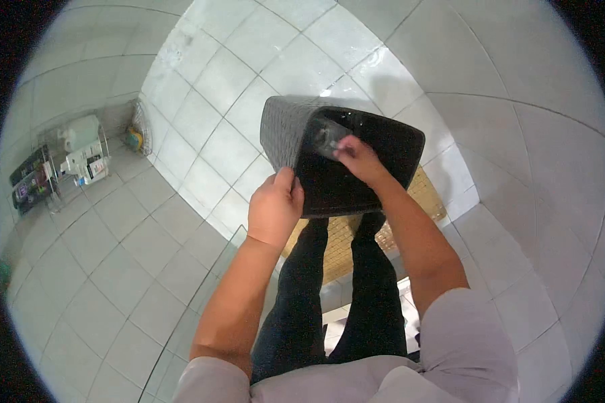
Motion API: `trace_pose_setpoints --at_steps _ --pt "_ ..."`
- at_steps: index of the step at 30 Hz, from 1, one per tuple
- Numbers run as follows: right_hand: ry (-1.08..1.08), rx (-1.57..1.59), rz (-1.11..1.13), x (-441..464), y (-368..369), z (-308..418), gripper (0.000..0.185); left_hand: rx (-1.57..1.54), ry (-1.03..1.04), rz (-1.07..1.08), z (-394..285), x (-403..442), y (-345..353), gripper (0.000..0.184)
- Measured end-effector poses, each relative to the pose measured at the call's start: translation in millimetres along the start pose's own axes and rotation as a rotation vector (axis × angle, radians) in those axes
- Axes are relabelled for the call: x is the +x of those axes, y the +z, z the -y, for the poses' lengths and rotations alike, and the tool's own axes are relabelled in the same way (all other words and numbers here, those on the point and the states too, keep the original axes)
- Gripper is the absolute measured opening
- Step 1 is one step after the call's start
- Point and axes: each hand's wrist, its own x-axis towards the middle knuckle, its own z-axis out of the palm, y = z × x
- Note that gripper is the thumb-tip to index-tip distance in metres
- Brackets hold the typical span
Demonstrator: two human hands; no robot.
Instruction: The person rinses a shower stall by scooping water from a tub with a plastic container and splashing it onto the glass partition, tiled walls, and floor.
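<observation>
A dark woven-pattern bin (284, 134) is held tilted, its black opening facing me. My left hand (275, 207) is closed on the bin's near left rim, thumb on top. Inside the opening, my right hand (358, 160) has its fingers closed on a clear, see-through object (328, 136), which lies near the bin's inner left wall. The outline of that object is blurred, and I cannot tell exactly what it is.
A yellow mat (427, 195) lies on the tiled floor under my legs. At the left wall, a wire rack (104, 144) holds bottles and packets, with a corner basket (140, 131) beside it. A glass panel edge (181, 312) runs at lower left. Tiled walls stand on both sides.
</observation>
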Motion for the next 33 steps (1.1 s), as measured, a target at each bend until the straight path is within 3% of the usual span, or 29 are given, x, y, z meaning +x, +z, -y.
trace_pose_setpoints --at_steps 4,7,8,9,10,12,13,15,19,20,21,22,23,24,25,26,31,33 --pt "-0.039 0.173 -0.047 -82.6 -63.9 49.7 0.013 -0.008 0.026 0.013 0.0 -4.6 2.5 0.009" --pt "0.086 0.513 -0.216 -164.4 -109.0 29.6 0.014 -0.039 0.044 0.018 -0.3 -8.7 3.8 0.011" --pt "0.106 0.384 -0.31 -197.8 -130.4 10.7 0.017 -0.041 0.037 0.013 0.2 -9.1 3.0 0.011" --pt "0.083 0.68 -0.491 -214.8 -131.7 46.2 0.017 -0.044 0.05 0.013 1.3 -8.3 2.8 0.01" --pt "0.065 0.772 -0.399 -237.3 -153.7 45.9 0.017 -0.049 0.065 0.013 2.8 -7.1 2.8 0.01" --pt "0.211 0.727 -0.684 -263.8 -171.8 55.1 0.015 -0.037 0.05 -0.006 11.0 -4.0 2.2 0.01" --pt "0.211 0.722 -0.679 -274.4 -183.8 45.7 0.015 -0.022 0.041 -0.019 16.8 -3.8 0.6 0.01" --pt "0.423 0.627 -0.761 -288.7 -213.5 2.5 0.015 0.004 0.017 -0.024 28.4 -3.2 -2.0 0.009" --pt "0.542 0.166 -0.572 -220.1 -235.2 -143.9 0.015 0.03 -0.056 -0.075 46.6 -7.9 -2.0 0.008" --pt "0.539 -0.45 -0.444 -176.7 -222.8 -145.6 0.023 0.001 -0.079 -0.101 47.9 -8.7 -1.6 0.008" --pt "0.351 -1.182 -0.128 -142.6 -246.4 -277.2 0.02 0.006 -0.087 -0.102 47.6 -9.0 -2.1 0.008" --pt "0.444 -1.137 0.073 -86.7 -216.9 -206.5 0.034 0.025 -0.126 -0.087 46.2 -9.4 -3.5 0.009" --pt "0.298 -1.181 -0.12 -49.9 -189.6 -170.6 0.026 0.046 -0.16 -0.07 45.3 -9.3 -3.2 0.01" --pt "0.031 -1.234 -0.315 -5.6 -182.6 -219.5 0.027 0.044 -0.158 -0.11 45.2 -9.6 -1.1 0.012" --pt "0.314 -0.995 -0.191 18.1 -152.7 -114.7 0.027 0.056 -0.161 -0.107 46.0 -9.7 -1.1 0.012" --pt "0.487 -0.951 -0.106 40.5 -138.0 -67.1 0.029 0.084 -0.195 -0.077 46.2 -9.8 -2.1 0.014" --pt "0.228 -0.862 -0.108 56.9 -143.6 -29.2 0.034 0.088 -0.22 -0.007 48.9 -6.7 -0.6 0.01" --pt "0.24 -0.775 -0.182 25.0 -150.9 -27.0 0.035 -0.366 -0.142 -0.149 46.8 -9.6 12.8 0.018"
